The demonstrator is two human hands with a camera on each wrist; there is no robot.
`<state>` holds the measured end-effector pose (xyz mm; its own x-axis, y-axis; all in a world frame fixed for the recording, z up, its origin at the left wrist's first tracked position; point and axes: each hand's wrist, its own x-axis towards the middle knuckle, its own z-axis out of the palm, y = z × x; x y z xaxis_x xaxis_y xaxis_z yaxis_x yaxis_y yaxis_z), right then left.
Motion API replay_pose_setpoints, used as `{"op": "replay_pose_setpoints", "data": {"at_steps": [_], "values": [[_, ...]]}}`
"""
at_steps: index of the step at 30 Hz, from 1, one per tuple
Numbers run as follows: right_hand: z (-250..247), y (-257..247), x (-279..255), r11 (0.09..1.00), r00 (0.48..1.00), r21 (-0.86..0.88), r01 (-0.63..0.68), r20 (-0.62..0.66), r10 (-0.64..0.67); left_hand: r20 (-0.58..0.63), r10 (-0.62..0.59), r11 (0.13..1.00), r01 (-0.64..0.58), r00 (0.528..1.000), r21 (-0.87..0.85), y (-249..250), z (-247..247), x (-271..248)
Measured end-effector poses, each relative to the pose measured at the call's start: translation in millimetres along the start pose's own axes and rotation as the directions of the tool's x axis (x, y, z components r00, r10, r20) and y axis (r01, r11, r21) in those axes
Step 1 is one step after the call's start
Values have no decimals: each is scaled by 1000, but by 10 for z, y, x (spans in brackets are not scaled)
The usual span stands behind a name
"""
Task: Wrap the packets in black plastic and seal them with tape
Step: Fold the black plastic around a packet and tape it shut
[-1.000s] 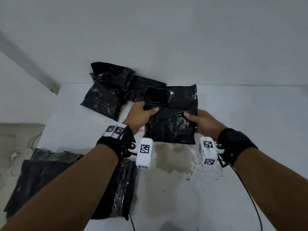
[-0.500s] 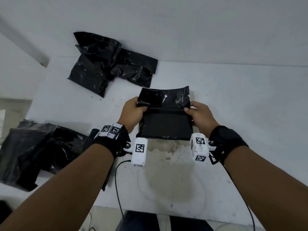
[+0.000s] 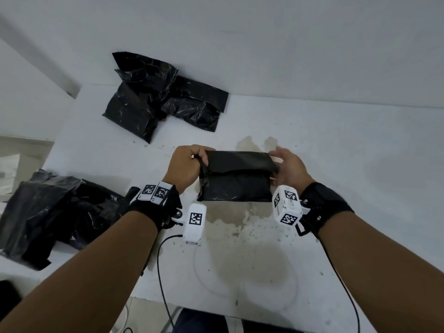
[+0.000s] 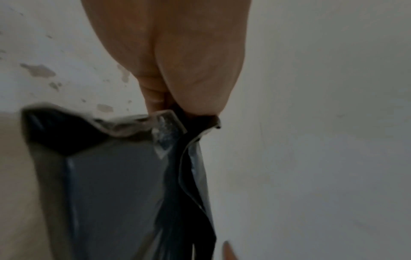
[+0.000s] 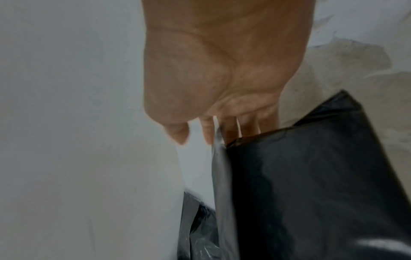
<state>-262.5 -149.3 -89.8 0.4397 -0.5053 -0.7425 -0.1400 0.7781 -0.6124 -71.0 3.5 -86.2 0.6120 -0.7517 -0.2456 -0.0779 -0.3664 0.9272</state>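
A flat packet wrapped in black plastic [image 3: 236, 179] hangs just above the white table, held between both hands. Its top flap is folded down over the front. My left hand [image 3: 192, 164] pinches the bunched plastic at the left edge; in the left wrist view the left hand [image 4: 177, 105] grips that gathered edge of the black plastic [image 4: 115, 184]. My right hand [image 3: 284, 165] rests with nearly straight fingers against the right end. In the right wrist view its fingers [image 5: 231, 130] touch the edge of the packet [image 5: 311, 184], and the thumb stands clear. No tape is in view.
Wrapped black packets [image 3: 163, 104] lie piled at the back left against the wall. A heap of loose black plastic [image 3: 55, 212] covers the table's left edge. The white table [image 3: 360, 164] carries brown stains in front of me, and cables hang off its near edge.
The upright top flap has been folded down over the packet. The packet has come nearer to me and lifted a little. My right hand went from pinching the edge to straight fingers.
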Motion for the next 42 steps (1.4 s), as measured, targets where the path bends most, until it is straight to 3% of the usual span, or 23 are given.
{"op": "replay_pose_setpoints", "data": {"at_steps": [2, 5, 7, 9, 12, 13, 15, 18, 22, 26, 31, 36, 42], "values": [[37, -49, -15, 996, 996, -75, -48, 73, 54, 0, 56, 998, -56, 998, 24, 37, 17, -4], [48, -46, -52, 923, 988, -376, 84, 152, -28, 11, 103, 994, -104, 995, 45, 56, 26, 2], [-5, -18, -32, 878, 985, -454, 154, 143, -99, 19, 99, 995, -100, 995, 21, 90, 31, -25], [-55, -3, -11, 874, 981, -448, 190, 132, -145, 1, 35, 992, -35, 999, -119, 117, 20, -36], [-67, 19, -19, 872, 971, -428, 237, 125, -203, -5, -206, 921, 192, 979, -338, 155, 12, -55], [-57, 28, -31, 870, 967, -423, 253, 122, -221, 37, -284, 911, 282, 958, -302, 136, 14, -41], [-34, 47, -33, 866, 959, -411, 284, 119, -258, 118, -351, 930, 360, 929, -69, 91, 28, -20], [31, 48, -34, 870, 953, -391, 300, 96, -286, 145, -316, 947, 301, 938, 115, 38, 73, -52], [15, 67, -16, 908, 965, -327, 262, 98, -243, 69, -241, 970, 241, 968, 18, -45, 88, -66], [-25, 138, -31, 907, 969, -362, 212, 199, -147, -28, -235, 971, 233, 972, -59, -118, 43, -28], [-12, 179, 1, 872, 965, -421, 250, 184, -187, -61, -238, 970, 235, 969, -55, -193, 10, -41], [-17, 206, -4, 905, 972, -367, 214, 169, -161, 26, -328, 940, 329, 944, -93, -167, 18, -61], [-5, 271, -2, 904, 982, -388, 181, 116, -147, 68, -347, 937, 344, 935, 53, -158, 46, -70]]}}
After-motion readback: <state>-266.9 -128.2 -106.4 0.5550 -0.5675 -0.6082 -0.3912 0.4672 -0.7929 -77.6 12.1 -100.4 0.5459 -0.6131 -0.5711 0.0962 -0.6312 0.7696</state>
